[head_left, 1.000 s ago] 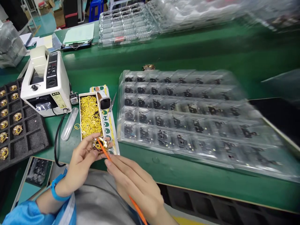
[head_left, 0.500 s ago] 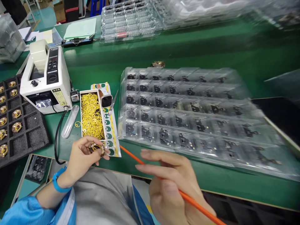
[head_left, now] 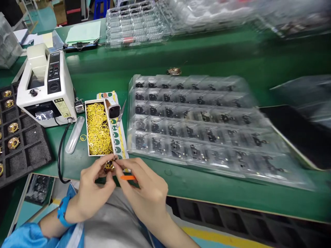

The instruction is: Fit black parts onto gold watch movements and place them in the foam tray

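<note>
A small round gold-and-black part is pinched in the fingers of my left hand, just below the box of yellow rings. My right hand meets it from the right, its thumb and index fingertip at the part's edge. An orange stick is held in my right hand, with only a short length showing between the fingers. Beside the ring box lie a strip of stickers, pointed tweezers and a dark square-faced watch.
A white tape dispenser stands at the left, near a black foam tray with gold round parts. Stacked clear trays of black parts fill the middle. A dark flat panel lies right. One round part sits behind the trays.
My right hand has moved left and down from in front of the clear trays to the round part. The orange stick now lies mostly hidden in it. The view has shifted slightly.
</note>
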`<act>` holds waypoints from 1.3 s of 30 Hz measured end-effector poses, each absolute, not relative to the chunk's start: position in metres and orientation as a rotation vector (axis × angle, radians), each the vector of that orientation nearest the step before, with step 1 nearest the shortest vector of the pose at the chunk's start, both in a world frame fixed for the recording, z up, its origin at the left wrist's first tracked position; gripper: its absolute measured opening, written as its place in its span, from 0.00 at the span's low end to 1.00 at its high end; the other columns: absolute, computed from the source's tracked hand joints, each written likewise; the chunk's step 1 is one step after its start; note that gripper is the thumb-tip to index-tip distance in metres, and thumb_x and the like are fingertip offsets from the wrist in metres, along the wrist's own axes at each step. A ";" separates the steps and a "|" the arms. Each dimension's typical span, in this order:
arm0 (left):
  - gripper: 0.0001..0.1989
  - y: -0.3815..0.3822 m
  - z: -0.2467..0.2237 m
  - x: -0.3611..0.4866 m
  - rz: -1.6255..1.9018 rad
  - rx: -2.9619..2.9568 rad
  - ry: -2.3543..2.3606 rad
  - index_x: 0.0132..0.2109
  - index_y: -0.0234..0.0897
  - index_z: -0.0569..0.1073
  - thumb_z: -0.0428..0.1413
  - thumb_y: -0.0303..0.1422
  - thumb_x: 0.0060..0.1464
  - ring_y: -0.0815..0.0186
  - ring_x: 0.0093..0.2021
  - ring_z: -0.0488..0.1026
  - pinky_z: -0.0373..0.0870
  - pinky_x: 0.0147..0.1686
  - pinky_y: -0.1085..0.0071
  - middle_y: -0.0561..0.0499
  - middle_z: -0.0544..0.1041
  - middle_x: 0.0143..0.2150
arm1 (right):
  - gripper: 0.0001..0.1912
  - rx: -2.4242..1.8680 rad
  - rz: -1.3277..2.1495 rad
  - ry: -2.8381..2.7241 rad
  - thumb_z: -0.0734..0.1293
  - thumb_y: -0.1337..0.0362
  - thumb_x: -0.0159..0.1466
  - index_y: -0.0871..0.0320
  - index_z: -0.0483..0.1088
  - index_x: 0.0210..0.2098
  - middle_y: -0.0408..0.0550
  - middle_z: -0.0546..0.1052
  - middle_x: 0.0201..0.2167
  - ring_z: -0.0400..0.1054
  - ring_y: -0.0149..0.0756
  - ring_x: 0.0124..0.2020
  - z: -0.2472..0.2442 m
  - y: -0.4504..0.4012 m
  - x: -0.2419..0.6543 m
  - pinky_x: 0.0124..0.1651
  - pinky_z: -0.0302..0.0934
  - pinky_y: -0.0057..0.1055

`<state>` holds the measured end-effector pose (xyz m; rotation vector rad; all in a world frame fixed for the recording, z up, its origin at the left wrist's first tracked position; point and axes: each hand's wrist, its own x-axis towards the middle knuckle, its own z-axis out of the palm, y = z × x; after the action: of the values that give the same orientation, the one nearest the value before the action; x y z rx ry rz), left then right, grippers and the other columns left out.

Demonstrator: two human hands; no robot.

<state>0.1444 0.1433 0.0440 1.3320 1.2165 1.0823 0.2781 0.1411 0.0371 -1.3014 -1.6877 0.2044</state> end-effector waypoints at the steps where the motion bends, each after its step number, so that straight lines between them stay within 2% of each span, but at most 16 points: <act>1: 0.22 0.142 0.042 0.143 1.084 1.367 1.212 0.54 0.38 0.77 0.55 0.20 0.55 0.63 0.47 0.82 0.78 0.48 0.76 0.50 0.83 0.50 | 0.04 -1.302 0.237 -1.684 0.66 0.73 0.66 0.59 0.71 0.37 0.45 0.78 0.29 0.74 0.32 0.28 0.038 0.142 0.278 0.31 0.67 0.27; 7: 0.25 0.140 0.036 0.134 1.075 1.539 1.200 0.59 0.40 0.75 0.54 0.19 0.57 0.61 0.52 0.79 0.76 0.54 0.71 0.50 0.80 0.55 | 0.05 -1.290 0.277 -1.742 0.64 0.73 0.67 0.60 0.70 0.37 0.46 0.76 0.28 0.72 0.31 0.27 0.036 0.147 0.273 0.29 0.66 0.27; 11: 0.23 0.142 0.036 0.130 1.063 1.499 1.204 0.58 0.39 0.75 0.54 0.20 0.56 0.61 0.50 0.80 0.77 0.52 0.71 0.49 0.81 0.53 | 0.06 -1.210 0.297 -1.767 0.64 0.75 0.65 0.59 0.68 0.34 0.44 0.74 0.26 0.69 0.30 0.26 0.037 0.151 0.271 0.27 0.64 0.26; 16: 0.22 0.148 0.033 0.123 1.058 1.317 1.252 0.59 0.37 0.74 0.55 0.23 0.58 0.59 0.50 0.80 0.78 0.50 0.70 0.47 0.80 0.55 | 0.10 -1.054 0.642 -1.705 0.65 0.74 0.63 0.56 0.64 0.28 0.38 0.68 0.22 0.63 0.25 0.20 0.049 0.155 0.273 0.23 0.59 0.22; 23: 0.25 0.140 0.035 0.117 1.123 1.390 1.236 0.60 0.40 0.74 0.54 0.20 0.58 0.61 0.53 0.79 0.76 0.53 0.74 0.49 0.79 0.57 | 0.06 -1.125 0.331 -1.813 0.66 0.76 0.65 0.61 0.71 0.38 0.48 0.78 0.29 0.74 0.32 0.29 0.038 0.160 0.263 0.31 0.68 0.26; 28: 0.32 0.138 0.034 0.114 1.195 1.565 1.158 0.63 0.47 0.70 0.53 0.16 0.56 0.67 0.51 0.79 0.75 0.52 0.79 0.53 0.79 0.57 | 0.06 -1.172 0.315 -1.816 0.65 0.75 0.65 0.59 0.70 0.37 0.45 0.77 0.28 0.72 0.31 0.27 0.035 0.158 0.257 0.28 0.65 0.26; 31: 0.32 0.138 0.031 0.113 1.195 1.621 1.147 0.64 0.48 0.69 0.53 0.16 0.57 0.68 0.52 0.79 0.74 0.53 0.79 0.53 0.78 0.58 | 0.07 -1.162 0.358 -1.813 0.64 0.75 0.65 0.58 0.69 0.35 0.44 0.74 0.26 0.69 0.29 0.25 0.037 0.160 0.256 0.27 0.63 0.25; 33: 0.31 0.138 0.029 0.112 1.192 1.623 1.153 0.64 0.47 0.69 0.53 0.17 0.57 0.66 0.53 0.78 0.74 0.53 0.78 0.52 0.78 0.58 | 0.07 -1.126 0.445 -1.782 0.64 0.75 0.63 0.57 0.68 0.32 0.42 0.72 0.24 0.67 0.28 0.24 0.040 0.160 0.256 0.27 0.62 0.24; 36: 0.28 0.140 0.026 0.110 1.195 1.556 1.189 0.63 0.44 0.70 0.54 0.18 0.59 0.64 0.54 0.78 0.74 0.54 0.76 0.51 0.78 0.58 | 0.09 -1.052 0.765 -1.729 0.64 0.75 0.60 0.56 0.64 0.27 0.38 0.68 0.21 0.62 0.25 0.20 0.048 0.160 0.259 0.23 0.55 0.22; 39: 0.25 0.145 0.024 0.106 1.232 1.386 1.248 0.61 0.42 0.72 0.54 0.20 0.59 0.64 0.50 0.80 0.77 0.51 0.76 0.50 0.80 0.55 | 0.09 -1.044 0.964 -1.665 0.64 0.72 0.61 0.56 0.64 0.26 0.37 0.67 0.20 0.58 0.25 0.18 0.058 0.163 0.267 0.20 0.51 0.22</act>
<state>0.1058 0.1451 0.0236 1.3856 1.2476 1.2324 0.2665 0.1635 0.0577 -1.0437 -1.6654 0.9639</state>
